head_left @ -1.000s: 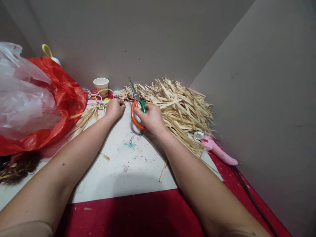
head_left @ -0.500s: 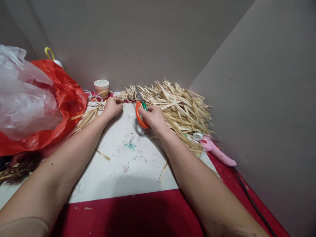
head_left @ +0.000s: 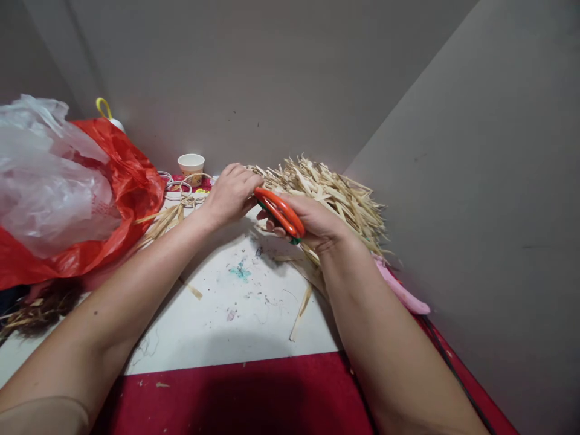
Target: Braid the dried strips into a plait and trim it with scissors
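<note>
The scissors [head_left: 283, 211], with orange and green handles, are held between my two hands over the far part of the white board [head_left: 217, 320]. My right hand [head_left: 312, 220] is curled about the handles from the right, its fingertips showing beneath them. My left hand [head_left: 233, 193] is closed at the blade end, its fingers against the front of the handles. The blades are hidden behind it. Just beyond my right hand lies a large heap of pale dry straw strips [head_left: 344, 193].
At left are a clear plastic bag [head_left: 49, 175] and a red bag [head_left: 136, 175]. A paper cup [head_left: 191, 169], white rings [head_left: 179, 192] and a small straw bundle [head_left: 163, 220] lie near the wall. A pink tool [head_left: 403, 290] with a black cord rests on the red cloth [head_left: 244, 393].
My left hand has moved right to the scissors and closed at their blades. The scissors have turned, blades now toward the left hand. My right hand has shifted slightly right with the handles.
</note>
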Available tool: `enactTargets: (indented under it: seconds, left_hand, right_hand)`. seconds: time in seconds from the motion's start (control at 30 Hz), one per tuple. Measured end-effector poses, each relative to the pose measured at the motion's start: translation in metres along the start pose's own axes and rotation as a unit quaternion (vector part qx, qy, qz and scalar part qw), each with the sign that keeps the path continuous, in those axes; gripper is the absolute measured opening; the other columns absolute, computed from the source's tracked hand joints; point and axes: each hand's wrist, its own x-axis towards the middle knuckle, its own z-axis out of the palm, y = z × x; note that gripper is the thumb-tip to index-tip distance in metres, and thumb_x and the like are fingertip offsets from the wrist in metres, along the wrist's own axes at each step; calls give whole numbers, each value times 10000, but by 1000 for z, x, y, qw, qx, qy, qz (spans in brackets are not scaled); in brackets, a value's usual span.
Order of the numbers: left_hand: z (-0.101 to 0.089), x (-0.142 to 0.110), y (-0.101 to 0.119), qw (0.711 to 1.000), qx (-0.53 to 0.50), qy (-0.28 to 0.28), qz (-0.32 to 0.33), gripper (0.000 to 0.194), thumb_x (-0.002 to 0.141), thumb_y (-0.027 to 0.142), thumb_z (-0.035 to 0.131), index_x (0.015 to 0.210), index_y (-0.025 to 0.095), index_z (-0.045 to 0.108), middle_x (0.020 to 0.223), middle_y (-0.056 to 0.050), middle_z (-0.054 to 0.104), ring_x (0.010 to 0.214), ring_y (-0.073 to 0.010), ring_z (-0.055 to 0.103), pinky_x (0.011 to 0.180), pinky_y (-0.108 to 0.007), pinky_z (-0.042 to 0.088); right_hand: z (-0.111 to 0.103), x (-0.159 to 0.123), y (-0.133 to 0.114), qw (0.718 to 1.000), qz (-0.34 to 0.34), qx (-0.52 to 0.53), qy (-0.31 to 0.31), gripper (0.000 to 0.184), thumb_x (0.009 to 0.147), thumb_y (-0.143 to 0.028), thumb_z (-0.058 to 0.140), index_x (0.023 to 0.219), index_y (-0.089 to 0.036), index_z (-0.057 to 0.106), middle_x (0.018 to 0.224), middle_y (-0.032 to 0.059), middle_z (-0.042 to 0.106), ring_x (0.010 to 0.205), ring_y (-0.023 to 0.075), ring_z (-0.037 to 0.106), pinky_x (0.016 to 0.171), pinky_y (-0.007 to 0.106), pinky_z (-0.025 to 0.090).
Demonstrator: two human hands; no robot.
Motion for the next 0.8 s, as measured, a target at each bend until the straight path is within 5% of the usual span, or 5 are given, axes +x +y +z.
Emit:
enactTargets:
  seconds: [0.1,0.27,0.33,0.53,0.8]
  left_hand:
    - [-9,4,0,1000,19,9,-17,147,860,283,477,876,183,583,855,-89,651,873,-239,535,828,-395,394]
    - [-14,9,1,987,-77,44,-133,113,795,237,541,873,176,594,832,-70,644,842,-234,560,788,-383,405]
    - [-14,12,3,954,-200,59,-214,138,786,253,553,885,169,598,804,-55,637,788,-211,572,734,-353,424]
    - [-18,22,19,807,-528,32,-263,360,850,492,496,861,153,617,831,-50,661,829,-184,609,778,-341,465]
    - [-12,18,32,774,-577,-60,-254,362,788,496,594,856,143,639,864,-74,679,951,-214,615,897,-379,456]
  right_hand:
    - [-3,-6,-8,999,-16,-42,2,336,767,-464,644,740,-129,646,645,97,672,511,153,615,348,210,407]
    - [-31,-3,-16,927,-239,-26,288,161,797,-267,584,677,-159,595,588,28,627,506,115,603,430,213,472]
    - [-39,1,-15,901,-279,-3,332,97,778,-189,543,697,-160,588,623,24,633,529,110,610,482,234,501]
    - [-10,13,6,928,-319,-180,71,377,672,-175,614,1049,-199,624,1050,54,669,970,194,621,853,371,514]
    - [2,26,30,864,-359,-320,149,176,813,-251,485,896,-163,612,786,52,636,732,193,570,720,346,462]
